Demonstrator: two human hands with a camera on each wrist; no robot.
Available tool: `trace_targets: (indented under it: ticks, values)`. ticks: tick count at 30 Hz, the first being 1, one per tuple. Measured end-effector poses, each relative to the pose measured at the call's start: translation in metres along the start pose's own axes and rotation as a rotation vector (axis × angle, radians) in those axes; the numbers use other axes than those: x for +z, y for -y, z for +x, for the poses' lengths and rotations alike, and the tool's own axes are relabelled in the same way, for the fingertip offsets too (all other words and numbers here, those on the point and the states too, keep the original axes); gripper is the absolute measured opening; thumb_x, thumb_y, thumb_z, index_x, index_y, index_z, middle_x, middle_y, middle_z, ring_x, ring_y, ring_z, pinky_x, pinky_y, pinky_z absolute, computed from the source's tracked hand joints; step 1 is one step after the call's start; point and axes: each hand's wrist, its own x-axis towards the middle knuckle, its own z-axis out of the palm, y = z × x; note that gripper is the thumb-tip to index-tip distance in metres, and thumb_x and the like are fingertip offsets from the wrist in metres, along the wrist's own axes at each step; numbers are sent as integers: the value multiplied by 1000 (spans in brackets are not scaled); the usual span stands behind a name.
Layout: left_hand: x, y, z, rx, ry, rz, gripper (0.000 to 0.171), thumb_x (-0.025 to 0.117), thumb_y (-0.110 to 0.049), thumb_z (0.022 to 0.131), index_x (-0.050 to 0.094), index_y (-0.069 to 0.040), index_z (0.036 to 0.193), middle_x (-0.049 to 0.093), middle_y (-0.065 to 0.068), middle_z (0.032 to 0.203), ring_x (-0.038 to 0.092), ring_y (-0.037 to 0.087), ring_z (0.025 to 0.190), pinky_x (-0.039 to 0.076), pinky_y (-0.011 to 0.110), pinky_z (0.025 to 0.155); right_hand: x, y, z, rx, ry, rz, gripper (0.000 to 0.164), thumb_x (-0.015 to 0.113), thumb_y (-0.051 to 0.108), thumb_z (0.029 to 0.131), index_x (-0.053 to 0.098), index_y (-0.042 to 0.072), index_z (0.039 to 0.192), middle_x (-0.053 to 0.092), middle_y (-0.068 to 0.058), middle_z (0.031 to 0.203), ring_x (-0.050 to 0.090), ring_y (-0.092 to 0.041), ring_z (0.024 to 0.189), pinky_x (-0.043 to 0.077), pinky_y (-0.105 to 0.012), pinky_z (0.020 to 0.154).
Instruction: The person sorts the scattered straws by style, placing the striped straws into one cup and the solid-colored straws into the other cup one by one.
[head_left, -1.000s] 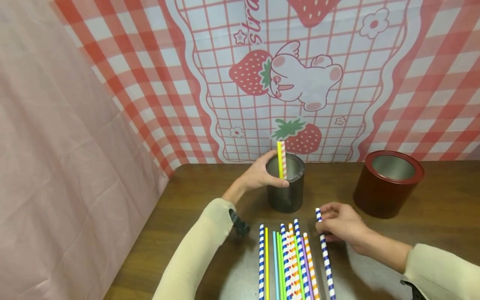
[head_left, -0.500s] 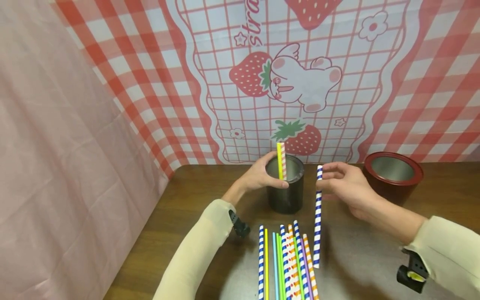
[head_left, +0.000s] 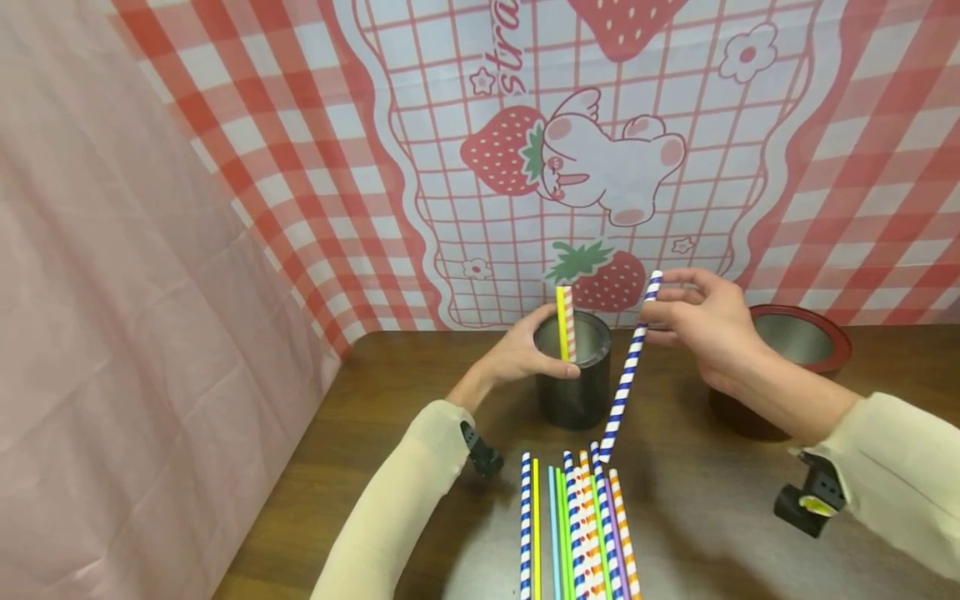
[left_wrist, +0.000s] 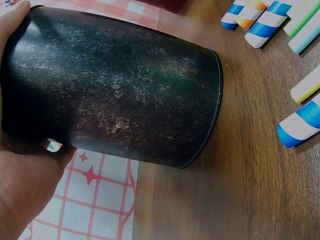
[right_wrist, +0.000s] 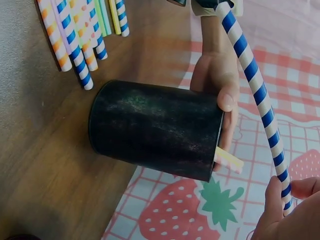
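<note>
My left hand (head_left: 521, 350) grips the dark metal can (head_left: 573, 387) round its rim, thumb at the front. Inside the can lean a yellow straw (head_left: 562, 325) and a pink-striped straw (head_left: 570, 321), their tops above the rim. My right hand (head_left: 705, 321) pinches a blue-and-white striped straw (head_left: 628, 375) near its upper end, to the right of the can. That straw slants, its lower end over the tips of the straws on the table. In the right wrist view, thumb and fingers (right_wrist: 272, 205) close on the straw's end.
Several straws, striped and plain, such as an orange-striped straw (head_left: 624, 533) and a light blue straw (head_left: 554, 525), lie side by side on the wooden table (head_left: 420, 367). A dark red can (head_left: 825, 367) stands behind my right forearm. A checked strawberry cloth (head_left: 480, 233) hangs behind.
My right hand has raised the blue-and-white straw off the table and moved it up, its lower end swinging left towards the can. My left hand stays on the dark can.
</note>
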Motion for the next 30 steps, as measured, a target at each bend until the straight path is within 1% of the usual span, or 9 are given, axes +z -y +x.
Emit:
trace_targets:
  ticks: [3,7,11,13,17,19,22,26,30]
  values:
    - [-1,0,0,-7,-4,-4,96,84,-17,69,29,-14,149,50,6,129,51,18,111,46,28,93,1,2,3,-7,-27,38,37,63,14,91,43,13,122,49,-6,111,62,-4,82,56,-24,75]
    - [-1,2,-2,0,-6,-12,95,84,-14,69,31,-14,148,52,7,126,53,17,109,46,28,91,3,7,7,-25,-94,89,40,64,11,89,42,14,122,48,-2,109,61,-5,83,56,-22,73]
    - [-1,3,-2,20,-1,-20,93,84,-13,69,33,-14,146,55,8,121,55,18,105,48,28,89,5,15,11,-55,-165,170,40,65,6,88,42,17,118,48,-2,108,59,-9,87,55,-19,72]
    - [-1,3,-2,24,-3,-19,92,84,-12,68,34,-14,146,56,9,120,56,18,103,48,28,89,6,18,12,-72,-186,218,40,65,3,87,42,19,115,47,-3,108,57,-11,90,55,-20,72]
    - [-1,2,0,31,-20,-7,92,84,-9,68,35,-11,145,55,10,121,54,16,104,46,27,90,7,22,16,-87,-236,292,42,64,-2,85,41,21,111,46,-4,107,56,-13,89,56,-20,71]
    - [-1,2,1,33,-18,-17,92,83,-7,67,35,-10,146,54,11,123,53,16,105,46,27,90,7,24,19,-93,-264,325,42,62,-5,84,41,21,110,45,-4,106,56,-13,87,56,-20,70]
    - [0,2,3,28,-3,-31,93,83,-8,67,35,-12,146,54,11,124,54,16,104,48,26,89,7,25,22,-101,-305,349,44,61,-7,83,40,20,110,44,-4,106,54,-13,87,55,-19,69]
    - [0,-2,2,-6,14,-22,95,84,-11,68,32,-13,148,52,10,127,53,16,107,47,26,90,5,25,24,-106,-334,355,46,60,-8,83,39,19,113,45,-3,108,54,-12,88,55,-19,70]
    - [-2,-19,-6,-33,24,2,94,82,-11,70,29,-8,149,50,12,131,51,17,112,44,26,93,5,23,26,-122,-346,321,47,60,-8,83,38,19,115,45,-2,108,55,-12,87,55,-19,70]
